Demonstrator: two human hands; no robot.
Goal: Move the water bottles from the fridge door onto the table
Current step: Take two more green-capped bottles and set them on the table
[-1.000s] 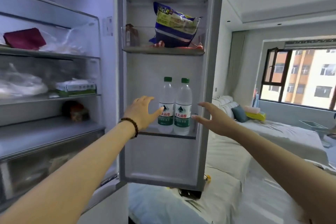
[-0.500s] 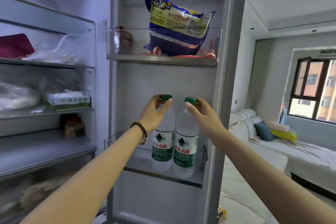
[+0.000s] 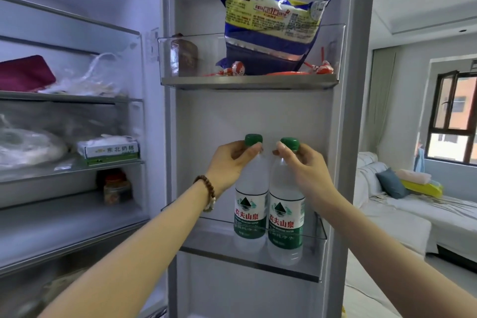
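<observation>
Left hand (image 3: pixel 233 160) and right hand (image 3: pixel 300 165) each grip a water bottle's (image 3: pixel 250 204) neck in the door shelf (image 3: pixel 316 230).

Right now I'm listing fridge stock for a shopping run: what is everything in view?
left bottle: 1, clear with green cap, lower door shelf
right bottle: 1, same, beside it
snack bag: 1, blue and yellow, upper door shelf
container: 1, dark brown, same shelf, left end
pouch: 1, maroon, top inner shelf
box: 1, white and green, middle inner shelf
jar: 1, orange lid, below the box
cushion: 1, blue, on white sofa
bracelet: 1, brown beads, left wrist
left hand: 1, grip on left bottle neck
right hand: 1, grip on right bottle neck
</observation>
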